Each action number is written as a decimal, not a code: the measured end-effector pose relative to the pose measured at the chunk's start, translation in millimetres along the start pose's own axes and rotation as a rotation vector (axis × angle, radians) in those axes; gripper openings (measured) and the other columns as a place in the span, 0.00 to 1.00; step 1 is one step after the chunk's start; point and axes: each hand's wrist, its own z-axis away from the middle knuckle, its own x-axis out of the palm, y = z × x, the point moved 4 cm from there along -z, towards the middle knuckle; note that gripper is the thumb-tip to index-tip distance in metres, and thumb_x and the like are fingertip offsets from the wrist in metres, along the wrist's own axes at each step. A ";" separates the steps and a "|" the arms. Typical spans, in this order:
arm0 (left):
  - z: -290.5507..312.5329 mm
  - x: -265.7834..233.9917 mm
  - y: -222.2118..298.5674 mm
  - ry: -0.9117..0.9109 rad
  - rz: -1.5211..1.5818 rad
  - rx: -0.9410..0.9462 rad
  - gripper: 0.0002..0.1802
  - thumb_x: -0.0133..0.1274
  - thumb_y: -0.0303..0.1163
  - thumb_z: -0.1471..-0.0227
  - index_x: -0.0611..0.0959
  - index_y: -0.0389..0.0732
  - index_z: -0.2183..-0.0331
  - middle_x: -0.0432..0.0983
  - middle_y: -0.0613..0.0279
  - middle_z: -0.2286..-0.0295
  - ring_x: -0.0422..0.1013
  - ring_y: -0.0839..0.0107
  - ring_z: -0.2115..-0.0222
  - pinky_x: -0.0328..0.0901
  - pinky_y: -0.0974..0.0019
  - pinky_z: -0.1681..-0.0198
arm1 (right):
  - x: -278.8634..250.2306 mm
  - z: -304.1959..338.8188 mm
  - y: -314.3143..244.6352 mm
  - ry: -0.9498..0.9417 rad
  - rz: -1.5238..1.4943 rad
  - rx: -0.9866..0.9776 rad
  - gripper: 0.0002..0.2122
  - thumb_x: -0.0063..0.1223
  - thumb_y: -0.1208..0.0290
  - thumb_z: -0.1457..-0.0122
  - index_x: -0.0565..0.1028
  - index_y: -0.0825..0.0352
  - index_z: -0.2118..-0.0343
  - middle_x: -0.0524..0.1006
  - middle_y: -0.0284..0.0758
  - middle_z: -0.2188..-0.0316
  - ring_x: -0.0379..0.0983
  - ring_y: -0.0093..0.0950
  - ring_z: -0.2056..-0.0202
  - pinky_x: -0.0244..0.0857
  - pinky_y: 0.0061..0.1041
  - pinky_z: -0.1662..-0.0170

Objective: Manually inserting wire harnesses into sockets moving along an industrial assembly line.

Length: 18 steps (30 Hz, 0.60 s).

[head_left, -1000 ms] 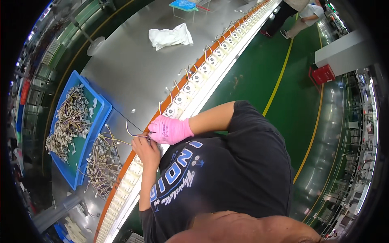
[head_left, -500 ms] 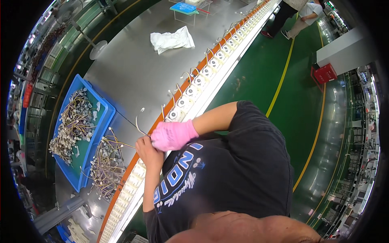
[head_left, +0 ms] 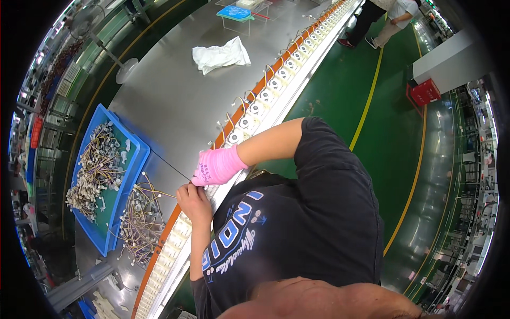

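My left hand (head_left: 194, 203) is bare, its fingers bent and pressed together over the orange-edged rail (head_left: 174, 215). Close against it is my right hand (head_left: 211, 169), in a pink covering and curled downward; its fingertips are mostly hidden. Whatever the two hands pinch between them is too small and covered to make out. A thin dark cord (head_left: 169, 161) runs from beside the blue tray to the fingers. Along the rail stands a long row of white square parts with round dark centres (head_left: 245, 123), several with wires (head_left: 229, 120) curving up over the orange edge.
A blue tray (head_left: 139, 154) on the metal table (head_left: 159, 101) holds wired connectors. Beside it lies a loose pile of wire harnesses (head_left: 142, 220). Farther off are a white cloth (head_left: 220, 56) and a clear stand with a blue item (head_left: 235, 13). Two people stand beyond the rail's far end.
My right hand has turned and shifted slightly up and left, staying by my left hand. The pale wire that stuck up beside the fingers no longer shows. The view has shifted a little.
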 end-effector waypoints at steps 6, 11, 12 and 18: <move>-0.7 5.1 -10.1 -0.015 0.092 -0.080 0.07 0.53 0.23 0.60 0.72 0.35 0.75 0.66 0.53 0.73 0.63 0.54 0.68 0.58 0.57 0.64 | -0.4 -2.8 -0.6 -0.085 -0.048 0.090 0.09 0.48 0.71 0.52 0.65 0.66 0.68 0.69 0.34 0.86 0.72 0.37 0.80 0.61 0.35 0.76; -3.9 4.2 -8.4 -0.003 0.133 -0.130 0.07 0.54 0.23 0.61 0.71 0.36 0.76 0.66 0.54 0.73 0.63 0.54 0.68 0.57 0.57 0.63 | -15.4 -11.6 4.6 -0.178 -0.008 0.145 0.11 0.51 0.67 0.54 0.70 0.66 0.68 0.73 0.35 0.83 0.73 0.36 0.78 0.63 0.35 0.73; -6.3 3.6 -7.1 -0.002 0.145 -0.123 0.07 0.54 0.23 0.61 0.71 0.36 0.76 0.66 0.54 0.73 0.63 0.55 0.68 0.57 0.57 0.63 | -14.8 -14.1 8.6 -0.251 0.001 0.199 0.12 0.52 0.65 0.55 0.72 0.66 0.69 0.74 0.36 0.81 0.74 0.36 0.76 0.64 0.35 0.72; -3.6 2.1 -10.6 0.001 0.149 -0.136 0.07 0.54 0.24 0.62 0.71 0.37 0.77 0.66 0.54 0.74 0.63 0.54 0.68 0.57 0.57 0.64 | -4.5 -23.7 10.4 -0.181 -0.328 0.351 0.11 0.51 0.64 0.57 0.76 0.65 0.73 0.77 0.38 0.76 0.75 0.36 0.69 0.65 0.35 0.68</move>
